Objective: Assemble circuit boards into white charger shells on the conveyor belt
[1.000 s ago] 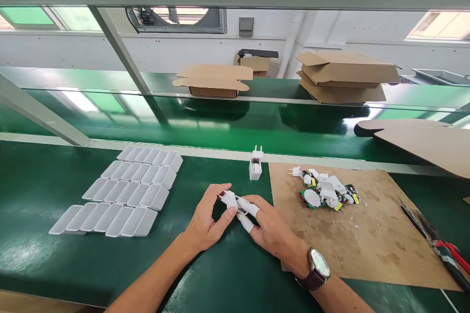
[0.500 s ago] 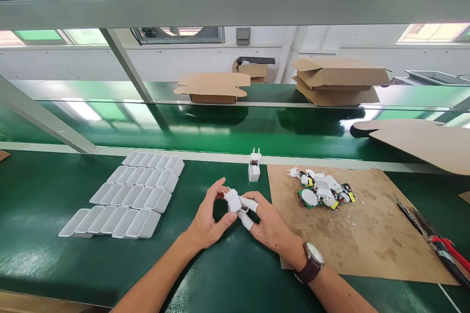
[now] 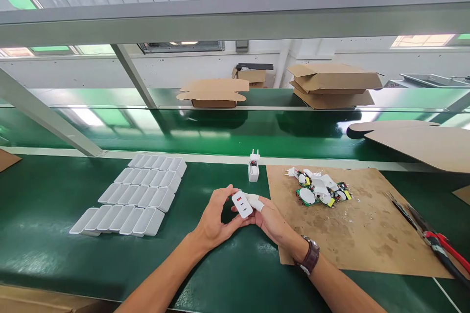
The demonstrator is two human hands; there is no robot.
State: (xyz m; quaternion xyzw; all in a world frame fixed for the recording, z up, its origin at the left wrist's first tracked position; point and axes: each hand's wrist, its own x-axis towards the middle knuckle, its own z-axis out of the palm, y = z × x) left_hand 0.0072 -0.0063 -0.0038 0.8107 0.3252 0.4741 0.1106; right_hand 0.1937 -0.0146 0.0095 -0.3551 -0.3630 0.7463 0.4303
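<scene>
A white USB charger (image 3: pixel 242 204) is held between my two hands, its face with the port slots tilted up toward me. My left hand (image 3: pixel 218 212) grips its left side, thumb below and fingers above. My right hand (image 3: pixel 271 219), with white finger cots on some fingertips, holds its right side. Just beyond my hands stands another charger (image 3: pixel 253 171), its white case uncapped and a plug with two pins on top. Right of that, a pile of circuit boards and white plug parts (image 3: pixel 321 188) lies on a brown cardboard sheet (image 3: pixel 367 239).
Several rows of white charger cases (image 3: pixel 135 194) lie on the green table (image 3: pixel 40 195) to the left. Red-handled pliers (image 3: pixel 433 237) rest at the right. Cardboard boxes (image 3: pixel 334 83) are stacked on the back shelf, under a metal beam (image 3: pixel 235 19).
The charger has turned in my hands: its plug end faced up before, and its port face shows now. My right wrist has rotated. The camera view has tilted up slightly.
</scene>
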